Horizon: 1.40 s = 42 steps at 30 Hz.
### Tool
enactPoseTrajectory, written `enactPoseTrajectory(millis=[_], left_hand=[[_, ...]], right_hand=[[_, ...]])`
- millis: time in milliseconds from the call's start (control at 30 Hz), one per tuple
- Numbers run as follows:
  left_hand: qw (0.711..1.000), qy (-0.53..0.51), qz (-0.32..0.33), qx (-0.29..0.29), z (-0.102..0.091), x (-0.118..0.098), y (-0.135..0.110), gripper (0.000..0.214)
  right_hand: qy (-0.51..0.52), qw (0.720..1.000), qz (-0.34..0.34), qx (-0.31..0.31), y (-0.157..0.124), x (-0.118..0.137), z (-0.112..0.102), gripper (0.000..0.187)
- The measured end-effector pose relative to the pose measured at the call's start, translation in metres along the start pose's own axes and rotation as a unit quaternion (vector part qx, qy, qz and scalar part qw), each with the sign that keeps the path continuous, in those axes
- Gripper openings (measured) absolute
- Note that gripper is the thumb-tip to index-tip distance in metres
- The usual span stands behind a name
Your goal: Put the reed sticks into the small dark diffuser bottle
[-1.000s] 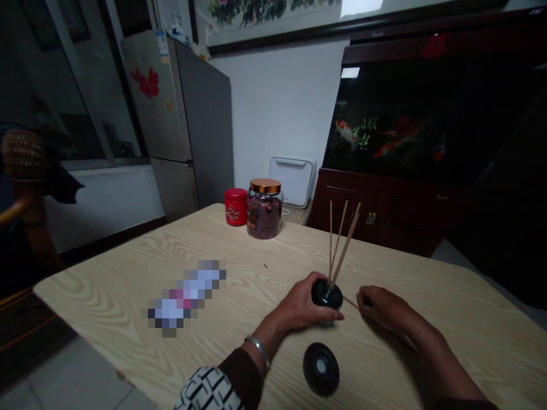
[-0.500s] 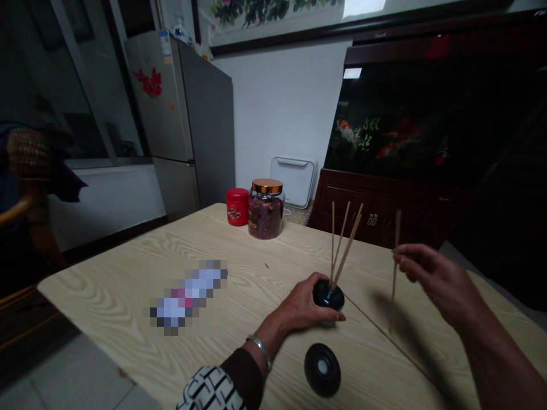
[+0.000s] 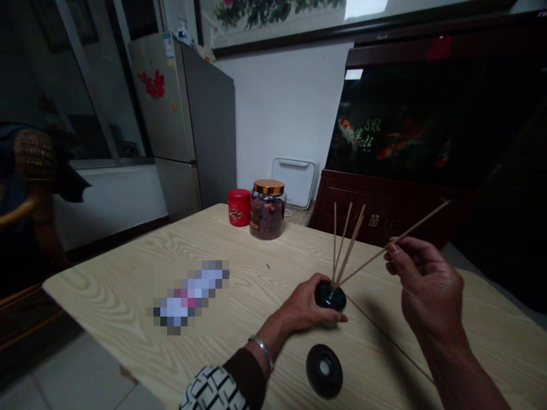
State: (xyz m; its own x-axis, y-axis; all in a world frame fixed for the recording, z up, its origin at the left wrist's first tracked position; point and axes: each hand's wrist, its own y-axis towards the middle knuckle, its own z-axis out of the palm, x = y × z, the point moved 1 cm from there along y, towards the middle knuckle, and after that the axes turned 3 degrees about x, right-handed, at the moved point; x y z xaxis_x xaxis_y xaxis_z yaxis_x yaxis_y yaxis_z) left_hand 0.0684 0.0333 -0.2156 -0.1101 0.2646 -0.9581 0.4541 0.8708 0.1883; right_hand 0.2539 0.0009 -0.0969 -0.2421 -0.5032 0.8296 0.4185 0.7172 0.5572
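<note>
My left hand (image 3: 310, 302) is wrapped round a small dark glass diffuser bottle (image 3: 331, 299) standing on the table. Several thin reed sticks (image 3: 342, 242) rise from the bottle's neck, fanned slightly apart. My right hand (image 3: 423, 273) pinches one more reed stick (image 3: 421, 221) between thumb and fingers. That stick slants down to the left, and its lower end meets the bottle's mouth; how far in it reaches, I cannot tell. Another reed stick (image 3: 387, 336) lies on the table to the right of the bottle. A dark round cap (image 3: 324, 371) lies in front of the bottle.
On the wooden table (image 3: 128, 273) stand a red canister (image 3: 239, 208) and a copper-lidded jar (image 3: 267, 213) of dried flowers at the far edge. A blurred-out flat item (image 3: 188, 299) lies left. A fridge (image 3: 171, 114) and a fish tank (image 3: 397, 119) stand beyond.
My right hand has tilted its reed stick from near upright to a slant and brought the lower end left to the bottle's mouth. My left hand stays on the bottle.
</note>
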Motion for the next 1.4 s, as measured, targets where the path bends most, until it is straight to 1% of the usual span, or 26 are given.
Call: enactPoseTrajectory(millis=[100,233,367,467,533,567,600,633,667,700,733,767,800,833,867,1033,1133,1200,1300,1333,1367,1400], left_hand=[[1.000,-0.001,0.002,0.001,-0.001,-0.003,-0.001,0.076],[1.000,0.005,0.005,0.003,-0.001,-0.004,-0.001,0.075],[1.000,0.020,0.008,-0.002,-0.001,-0.003,0.000,0.075],[1.000,0.011,0.009,-0.003,-0.001,-0.004,0.000,0.074],[1.000,-0.002,0.008,0.000,0.000,-0.005,-0.001,0.074],[1.000,-0.007,0.006,0.001,0.000,-0.005,-0.001,0.074],[1.000,-0.010,0.004,0.002,0.000,-0.005,-0.001,0.074],[1.000,-0.011,0.001,0.003,0.000,-0.005,-0.001,0.075],[1.000,-0.011,-0.002,0.004,0.000,-0.004,-0.001,0.076],[1.000,-0.009,-0.004,0.003,0.000,-0.003,-0.001,0.077],[1.000,-0.006,-0.006,0.000,0.000,-0.002,0.000,0.078],[1.000,-0.003,-0.006,-0.001,0.000,-0.002,0.000,0.078],[1.000,0.000,-0.005,-0.003,0.000,-0.001,0.000,0.077],[1.000,0.002,-0.005,-0.004,0.000,-0.001,0.001,0.077],[1.000,0.001,-0.005,-0.003,0.000,-0.001,0.001,0.076],[1.000,-0.004,-0.008,0.002,0.000,-0.001,0.001,0.079],[1.000,-0.005,-0.012,0.003,0.000,-0.001,0.001,0.080],[1.000,-0.008,-0.011,0.004,0.000,-0.001,0.000,0.080],[1.000,-0.009,-0.004,0.005,0.000,-0.002,0.000,0.078],[1.000,-0.008,-0.004,0.004,0.000,-0.002,0.000,0.078],[1.000,-0.006,-0.004,0.003,0.000,-0.002,0.000,0.077],[1.000,-0.004,-0.004,0.002,0.000,-0.002,0.000,0.077]], right_hand=[[-0.008,0.999,0.006,0.038,-0.004,-0.003,0.005,0.028],[-0.028,0.989,0.028,0.140,-0.009,-0.019,0.014,0.027],[-0.078,0.967,0.046,0.239,-0.013,-0.035,0.024,0.026],[-0.119,0.948,0.050,0.291,-0.009,-0.039,0.022,0.027],[-0.161,0.931,0.042,0.325,-0.002,-0.040,0.013,0.026],[-0.193,0.917,0.032,0.349,0.003,-0.042,0.007,0.025],[-0.237,0.895,0.019,0.376,0.007,-0.045,0.000,0.023],[-0.295,0.866,0.010,0.404,0.010,-0.048,-0.007,0.020],[-0.366,0.824,0.007,0.432,0.012,-0.053,-0.013,0.018],[-0.438,0.775,0.010,0.454,0.013,-0.059,-0.019,0.016],[-0.501,0.727,0.017,0.469,0.012,-0.066,-0.024,0.014],[-0.549,0.686,0.027,0.477,0.011,-0.072,-0.028,0.014],[-0.579,0.657,0.035,0.482,0.008,-0.078,-0.031,0.013],[-0.594,0.640,0.040,0.486,0.006,-0.083,-0.032,0.014],[-0.599,0.632,0.043,0.489,0.003,-0.087,-0.032,0.015],[-0.615,0.611,0.058,0.494,-0.003,-0.095,-0.028,0.023],[-0.616,0.610,0.067,0.494,-0.003,-0.095,-0.028,0.023],[-0.611,0.617,0.069,0.491,-0.002,-0.094,-0.028,0.021],[-0.599,0.635,0.062,0.485,0.001,-0.092,-0.029,0.017],[-0.590,0.649,0.059,0.477,0.004,-0.091,-0.030,0.016],[-0.575,0.670,0.056,0.467,0.008,-0.090,-0.031,0.015],[-0.550,0.700,0.051,0.453,0.012,-0.088,-0.033,0.015]])
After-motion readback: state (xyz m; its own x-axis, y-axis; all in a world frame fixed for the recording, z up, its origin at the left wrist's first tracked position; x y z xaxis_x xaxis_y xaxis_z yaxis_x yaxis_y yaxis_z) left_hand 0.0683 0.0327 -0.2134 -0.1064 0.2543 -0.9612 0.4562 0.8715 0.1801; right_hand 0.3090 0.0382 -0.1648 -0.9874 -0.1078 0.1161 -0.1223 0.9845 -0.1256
